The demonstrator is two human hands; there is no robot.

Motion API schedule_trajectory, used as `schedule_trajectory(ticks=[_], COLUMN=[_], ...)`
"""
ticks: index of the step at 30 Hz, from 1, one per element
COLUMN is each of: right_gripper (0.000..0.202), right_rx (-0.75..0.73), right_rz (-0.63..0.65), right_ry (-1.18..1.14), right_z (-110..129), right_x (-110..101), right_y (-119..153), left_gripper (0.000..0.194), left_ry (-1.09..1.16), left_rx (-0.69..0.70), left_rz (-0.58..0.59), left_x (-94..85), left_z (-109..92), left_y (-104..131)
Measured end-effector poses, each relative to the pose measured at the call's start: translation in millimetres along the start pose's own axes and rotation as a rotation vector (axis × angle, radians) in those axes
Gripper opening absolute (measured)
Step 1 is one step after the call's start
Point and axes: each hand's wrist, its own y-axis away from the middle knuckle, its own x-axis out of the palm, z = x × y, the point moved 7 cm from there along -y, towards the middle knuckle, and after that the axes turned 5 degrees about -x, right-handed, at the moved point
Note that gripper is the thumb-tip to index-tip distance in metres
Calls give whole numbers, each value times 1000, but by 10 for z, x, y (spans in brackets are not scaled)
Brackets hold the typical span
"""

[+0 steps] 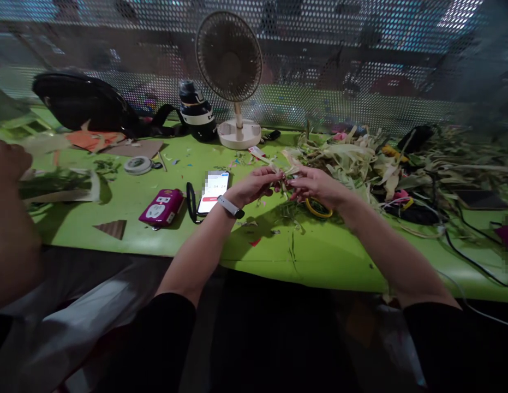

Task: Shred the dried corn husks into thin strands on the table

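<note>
My left hand [257, 183], with a watch band on its wrist, is closed, thumb and fingers pinching a small bundle of pale corn husk [292, 162]. Facing it, my right hand [313, 183] has its fingertips closed on the same bundle from the other side. The husk stands up above the fingertips and a thin strip hangs below them; the exact grip is partly hidden. Just under my right hand lies a yellow ring-shaped roll [319, 210]. Green leafy scraps [292, 213] lie on the table below both hands.
On the green table [254, 284] a heap of dry husks [356, 158] and cables [462, 245] lie to the right. Left are a phone [213, 191], a magenta device [162, 208] and a tape roll [138, 165]. Behind stand a fan [239, 134] and a bottle [196, 112]. Another person's arm [12, 229] is far left.
</note>
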Motion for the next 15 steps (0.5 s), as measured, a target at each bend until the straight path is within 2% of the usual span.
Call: schedule_trajectory(ticks=[4,7,11,15], right_gripper=[27,31,23,18], right_rx=[-36,-86,-277,-425], right_rz=[-64,-99,-171,-243], right_ry=[-13,109,389,542], right_z=[20,32,191,331], right_x=[-70,-128,-184,-231], right_y=[-63,-32,20,66], left_gripper=[10,10,10,6], left_ry=[19,9,10,41], left_rx=[-20,-23,-15,-22], left_rz=[36,51,13,-20], left_x=[-16,-7,-16,-35], left_z=[23,21,19,49], left_y=[-23,-27,-30,-55])
